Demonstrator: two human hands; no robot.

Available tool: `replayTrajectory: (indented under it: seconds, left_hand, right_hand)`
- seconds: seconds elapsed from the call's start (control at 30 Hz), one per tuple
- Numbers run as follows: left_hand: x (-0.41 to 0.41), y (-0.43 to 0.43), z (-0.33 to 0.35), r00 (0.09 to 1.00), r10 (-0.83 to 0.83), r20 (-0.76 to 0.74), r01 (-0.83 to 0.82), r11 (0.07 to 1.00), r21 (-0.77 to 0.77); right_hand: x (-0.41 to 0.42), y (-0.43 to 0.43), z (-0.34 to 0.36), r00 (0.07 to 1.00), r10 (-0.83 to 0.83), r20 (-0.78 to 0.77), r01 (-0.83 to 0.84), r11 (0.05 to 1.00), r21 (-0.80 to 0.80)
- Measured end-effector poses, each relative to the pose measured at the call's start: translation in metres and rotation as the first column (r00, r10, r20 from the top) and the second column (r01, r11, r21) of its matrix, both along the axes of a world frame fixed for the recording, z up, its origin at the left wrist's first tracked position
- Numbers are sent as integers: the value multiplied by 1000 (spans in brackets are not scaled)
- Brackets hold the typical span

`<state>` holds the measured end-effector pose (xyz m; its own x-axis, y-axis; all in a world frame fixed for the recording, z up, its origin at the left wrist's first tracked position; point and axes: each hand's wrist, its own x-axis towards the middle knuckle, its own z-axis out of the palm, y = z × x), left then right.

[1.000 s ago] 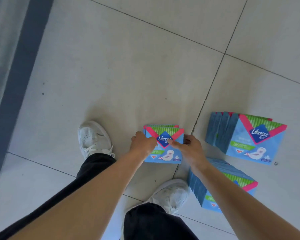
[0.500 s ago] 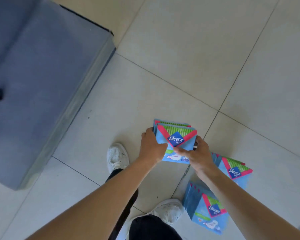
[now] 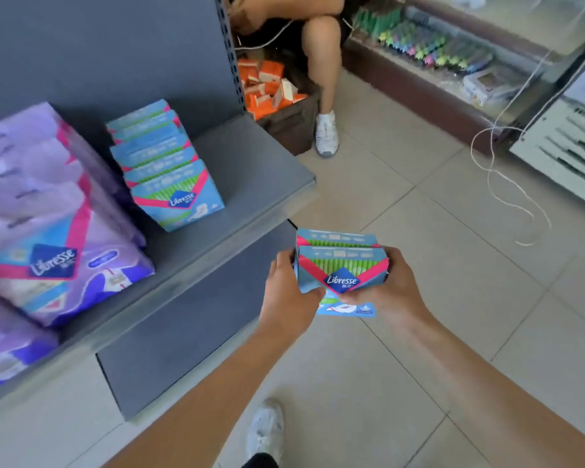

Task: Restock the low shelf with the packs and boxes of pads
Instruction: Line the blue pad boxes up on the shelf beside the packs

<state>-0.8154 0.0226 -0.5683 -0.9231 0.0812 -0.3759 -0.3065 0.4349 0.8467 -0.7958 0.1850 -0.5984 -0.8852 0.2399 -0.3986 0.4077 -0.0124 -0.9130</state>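
Both hands grip a small stack of blue Libresse pad boxes in the air, just right of the low grey shelf. My left hand clasps the stack's left side and my right hand its right side and bottom. On the shelf a row of the same blue boxes stands upright, one behind the other. Large purple Libresse packs fill the shelf's left part.
Another person's leg and white shoe stand beyond the shelf's end, beside a dark crate of orange packs. A glass display counter and a white vented unit line the right. A loose cord lies on the tiled floor.
I have lifted the stack of blue boxes from the floor and turned toward the shelf. The other boxes left on the floor have gone out of view.
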Motion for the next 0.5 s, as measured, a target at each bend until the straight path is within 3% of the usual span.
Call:
replayTrajectory:
  seconds: [0.17, 0.27, 0.37, 0.5]
  left_hand:
    - [-19, -65, 17, 992, 84, -98, -91, 994, -67]
    - [-26, -101, 20, 981, 95, -168, -129, 970, -204]
    - [-27, -130, 23, 982, 29, -187, -111, 889, -444]
    - [-27, -151, 27, 995, -90, -49, 31, 720, -694]
  right_hand:
    - [-54, -56, 27, 979, 191, -65, -190, 982, 19]
    - [-81, -90, 30, 958, 272, -92, -273, 962, 4]
    - [-107, -124, 31, 940, 320, -122, -321, 947, 11]
    - [-143, -161, 22, 909, 401, -117, -388, 914, 118]
